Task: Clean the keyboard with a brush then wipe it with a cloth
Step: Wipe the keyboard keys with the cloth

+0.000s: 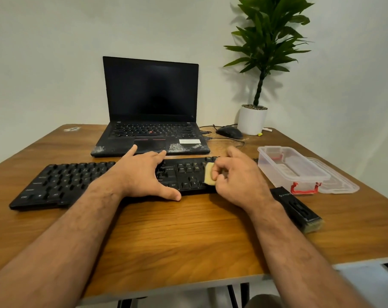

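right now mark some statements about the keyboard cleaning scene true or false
1. The right hand pinches a yellow cloth on the keyboard. True.
2. The brush is in the left hand. False: it lies on the table, right of the right wrist.
3. The laptop is shut. False: it stands open, screen dark.
4. The left hand rests spread on the keyboard. True.
5. The plastic box has its lid on. False: the lid lies beside it.

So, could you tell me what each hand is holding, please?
The right hand pinches a yellow cloth by its right edge; the left hand holds nothing.
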{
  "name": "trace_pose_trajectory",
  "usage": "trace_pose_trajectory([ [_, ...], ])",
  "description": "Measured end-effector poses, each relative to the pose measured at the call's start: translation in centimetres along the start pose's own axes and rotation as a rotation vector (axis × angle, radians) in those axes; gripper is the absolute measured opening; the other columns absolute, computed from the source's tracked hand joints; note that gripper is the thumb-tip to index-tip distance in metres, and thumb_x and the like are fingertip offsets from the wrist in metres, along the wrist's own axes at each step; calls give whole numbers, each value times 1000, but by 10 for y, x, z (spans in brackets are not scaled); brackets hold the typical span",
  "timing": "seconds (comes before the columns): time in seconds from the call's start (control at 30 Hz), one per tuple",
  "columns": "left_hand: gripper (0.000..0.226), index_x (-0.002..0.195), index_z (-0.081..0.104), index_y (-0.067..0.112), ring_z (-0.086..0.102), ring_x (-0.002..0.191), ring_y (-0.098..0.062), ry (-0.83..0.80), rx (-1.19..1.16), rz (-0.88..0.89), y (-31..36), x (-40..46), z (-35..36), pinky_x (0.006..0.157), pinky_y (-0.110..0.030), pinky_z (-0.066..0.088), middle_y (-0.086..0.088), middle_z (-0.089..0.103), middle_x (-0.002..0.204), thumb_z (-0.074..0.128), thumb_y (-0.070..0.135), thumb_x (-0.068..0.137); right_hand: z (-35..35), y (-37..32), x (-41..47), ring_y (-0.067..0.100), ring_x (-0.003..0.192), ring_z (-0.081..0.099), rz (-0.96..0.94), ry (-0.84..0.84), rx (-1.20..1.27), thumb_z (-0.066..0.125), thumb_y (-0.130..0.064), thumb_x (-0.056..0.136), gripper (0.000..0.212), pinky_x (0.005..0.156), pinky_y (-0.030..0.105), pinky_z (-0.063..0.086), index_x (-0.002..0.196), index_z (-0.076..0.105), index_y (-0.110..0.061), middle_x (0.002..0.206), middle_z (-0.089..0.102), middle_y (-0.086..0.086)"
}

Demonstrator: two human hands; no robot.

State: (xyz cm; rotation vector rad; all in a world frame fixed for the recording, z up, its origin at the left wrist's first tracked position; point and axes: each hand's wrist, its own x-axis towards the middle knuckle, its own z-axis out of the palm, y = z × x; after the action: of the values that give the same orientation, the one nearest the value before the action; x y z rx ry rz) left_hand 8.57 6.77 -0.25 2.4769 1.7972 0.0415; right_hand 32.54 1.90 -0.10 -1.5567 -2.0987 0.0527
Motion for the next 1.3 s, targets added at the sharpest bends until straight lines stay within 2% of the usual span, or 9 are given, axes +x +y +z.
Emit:
trace_pose_trajectory([
  [0.27,158,159,10,26,24,149,-13,-8,-20,-1,-2,2,0,123,-46,-11,4,25,163,32,109,27,7,0,13,13,115,50,128,104,-7,59,-19,93,19,108,33,44,102,76,-22,115,54,-2],
  [0.37,159,159,10,25,23,149,-13,-5,-5,-2,-1,3,0,123,-46,-11,4,24,164,30,110,26,16,-15,12,8,114,48,-89,-30,29,53,-14,95,29,107,31,41,106,77,-26,117,59,-8],
  [0.5,159,159,11,25,22,150,-13,-6,-6,-1,-1,3,0,122,-45,-12,4,24,164,31,109,26,18,-16,30,17,117,46,-10,22,-152,53,-15,94,33,107,41,40,113,76,-30,123,62,-4],
  [0.67,156,159,11,24,21,150,-11,5,13,6,0,3,-1,123,-45,-12,3,24,164,33,108,30,22,-23,28,10,114,43,-197,-119,-21,49,-11,96,37,106,31,38,110,78,-31,121,58,-11],
  [0.83,157,159,11,24,22,149,-11,4,-8,10,-1,2,-2,122,-44,-14,4,25,163,33,108,28,17,-16,34,14,110,44,-50,33,-144,53,-14,94,32,104,35,41,104,79,-29,117,62,-7],
  [1.0,157,159,11,23,21,150,-10,10,11,11,-2,4,0,123,-46,-11,4,24,164,33,108,29,24,-26,39,18,123,41,-202,-184,-109,48,-14,99,43,110,38,35,134,65,-33,138,53,-6],
  [1.1,156,159,11,24,22,149,-10,3,6,10,-3,4,0,123,-46,-12,4,25,163,36,108,30,26,-16,47,23,122,46,-8,-112,-284,55,-24,98,37,107,48,37,132,65,-36,131,57,0],
  [1.2,156,159,11,25,22,149,-10,-6,3,14,-3,4,-1,123,-46,-12,5,25,163,37,108,30,18,-3,50,23,121,53,77,-48,-108,55,-15,95,38,110,45,42,127,70,-30,132,62,2],
  [1.3,155,159,11,25,22,149,-9,-4,20,16,-3,6,-2,123,-46,-12,5,25,163,37,108,31,12,-8,52,18,124,48,-30,-214,-11,46,-8,97,48,111,48,37,132,66,-35,140,58,-6],
])
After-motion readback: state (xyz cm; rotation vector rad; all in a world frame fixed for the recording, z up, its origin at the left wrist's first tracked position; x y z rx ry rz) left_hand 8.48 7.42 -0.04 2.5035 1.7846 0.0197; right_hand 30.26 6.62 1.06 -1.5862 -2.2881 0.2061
